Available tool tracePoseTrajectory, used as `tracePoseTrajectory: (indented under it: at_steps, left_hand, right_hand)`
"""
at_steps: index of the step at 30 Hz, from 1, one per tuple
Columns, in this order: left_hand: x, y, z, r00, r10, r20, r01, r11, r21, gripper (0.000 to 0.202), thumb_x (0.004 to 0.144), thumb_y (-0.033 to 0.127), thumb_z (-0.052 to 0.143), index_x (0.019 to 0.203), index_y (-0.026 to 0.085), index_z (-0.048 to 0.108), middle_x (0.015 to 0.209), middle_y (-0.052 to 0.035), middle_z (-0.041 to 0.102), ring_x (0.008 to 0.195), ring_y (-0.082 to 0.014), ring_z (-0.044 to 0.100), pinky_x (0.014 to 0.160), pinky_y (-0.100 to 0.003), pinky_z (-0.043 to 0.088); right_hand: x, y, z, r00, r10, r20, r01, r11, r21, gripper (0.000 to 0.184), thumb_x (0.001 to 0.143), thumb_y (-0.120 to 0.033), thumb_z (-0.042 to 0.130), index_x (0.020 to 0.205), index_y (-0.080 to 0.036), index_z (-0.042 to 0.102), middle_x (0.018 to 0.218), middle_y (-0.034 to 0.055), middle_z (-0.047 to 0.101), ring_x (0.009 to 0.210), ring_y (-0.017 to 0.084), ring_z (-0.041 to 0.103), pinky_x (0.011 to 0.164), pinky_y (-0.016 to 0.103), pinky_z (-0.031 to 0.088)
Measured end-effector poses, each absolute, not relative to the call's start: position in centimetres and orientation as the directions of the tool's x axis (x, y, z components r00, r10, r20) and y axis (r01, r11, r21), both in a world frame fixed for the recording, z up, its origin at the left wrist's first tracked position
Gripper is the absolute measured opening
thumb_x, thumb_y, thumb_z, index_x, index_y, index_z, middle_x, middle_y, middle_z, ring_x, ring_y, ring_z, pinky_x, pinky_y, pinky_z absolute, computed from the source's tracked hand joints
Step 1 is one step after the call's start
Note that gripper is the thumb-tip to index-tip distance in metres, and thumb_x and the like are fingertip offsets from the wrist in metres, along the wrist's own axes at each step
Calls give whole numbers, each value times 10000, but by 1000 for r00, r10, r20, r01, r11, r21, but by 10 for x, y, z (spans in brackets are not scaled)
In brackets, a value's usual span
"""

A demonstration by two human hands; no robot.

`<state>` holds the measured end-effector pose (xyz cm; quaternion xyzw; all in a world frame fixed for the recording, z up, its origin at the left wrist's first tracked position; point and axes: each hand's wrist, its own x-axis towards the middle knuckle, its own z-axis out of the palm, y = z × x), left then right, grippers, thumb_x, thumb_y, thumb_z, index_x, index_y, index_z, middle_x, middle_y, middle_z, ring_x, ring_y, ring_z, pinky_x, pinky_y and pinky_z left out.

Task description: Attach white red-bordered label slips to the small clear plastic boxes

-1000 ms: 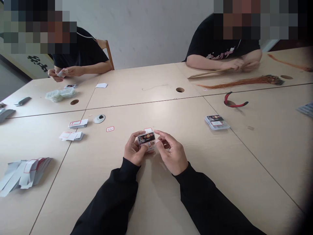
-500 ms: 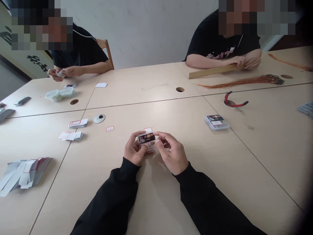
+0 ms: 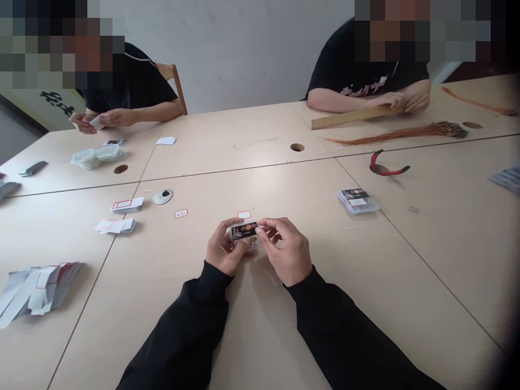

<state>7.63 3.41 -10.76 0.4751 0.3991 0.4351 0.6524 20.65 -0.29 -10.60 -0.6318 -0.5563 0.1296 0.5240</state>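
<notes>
bench (image 3: 260,336): pale tops butted together; both black sleeves come in over the near edge.
left hand (image 3: 221,250): closed round the small packet (image 3: 244,231), thumb on its lower edge, fingers behind.
right hand (image 3: 284,252): thumb and forefinger pinch the packet's right end.
small packet: clear sleeve with a dark printed card, held over the bench's middle. It looks just clear of the surface, but I can't tell for sure.
grip advice: my read is that the left hand should carry it and the right do only fine work at the end. Pinch lightly, since the film looks thin and would crease. Keep the card face up to check it sits square.
red-bordered label (image 3: 244,214): flat on the bench just beyond the packet, apart from it.
packet stack (image 3: 357,200): toward the right edge, well apart.
label stacks (image 3: 127,205): toward the left edge.
grey sheets (image 3: 38,284): near-left.
far edge: one person's hands on a wooden strip (image 3: 351,117) beside orange strands (image 3: 406,131); another person's hands (image 3: 97,119) hold something small at far left.
</notes>
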Motion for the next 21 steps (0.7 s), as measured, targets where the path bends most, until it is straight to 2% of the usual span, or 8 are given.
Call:
tracePoseTrajectory:
  at_steps: [4,15,21]
  left_hand:
    - [77,33,-109,315,948,-47,-175,106,979,410,695,233,690,1062,153,527,839,-47,657,681,-132,622,582,-274,596]
    - [79,30,-109,298,954,36,-143,8,990,364,723,169,650,1066,145,533,798,-34,653,619,-98,606,560,-202,563]
    - [80,30,-108,282,959,18,-170,32,985,365,720,178,659,1062,146,537,779,-25,666,615,-95,618,576,-193,549]
  right_hand:
    - [207,-2,-106,385,847,367,511,135,-849,67,835,-238,569,857,-188,610,824,23,644,598,109,557,556,241,485]
    - [205,-5,-105,332,873,357,514,150,-845,129,879,-296,501,855,-181,553,803,44,623,658,145,586,645,275,480]
    - [206,-5,-105,305,883,357,525,157,-837,140,890,-306,480,859,-181,537,800,43,611,650,146,577,644,280,472]
